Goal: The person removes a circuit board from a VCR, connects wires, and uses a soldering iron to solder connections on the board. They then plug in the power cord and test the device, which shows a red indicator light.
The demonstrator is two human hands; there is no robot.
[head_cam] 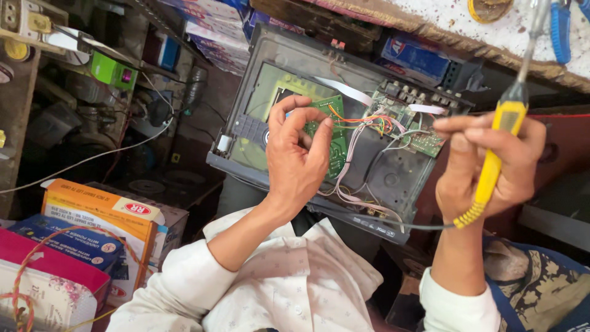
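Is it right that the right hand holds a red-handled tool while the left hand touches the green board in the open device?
Not quite. The head view shows that the handle of the tool in the right hand is yellow, not red. The rest stands: the left hand touches the green board inside the open device.

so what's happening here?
A person has an opened electronic device on their lap, circuit boards and coloured wires exposed. The left hand pinches at the green circuit board near the orange wires. The right hand holds a yellow-handled soldering iron, tip up, away from the board. Cardboard boxes sit to the left.
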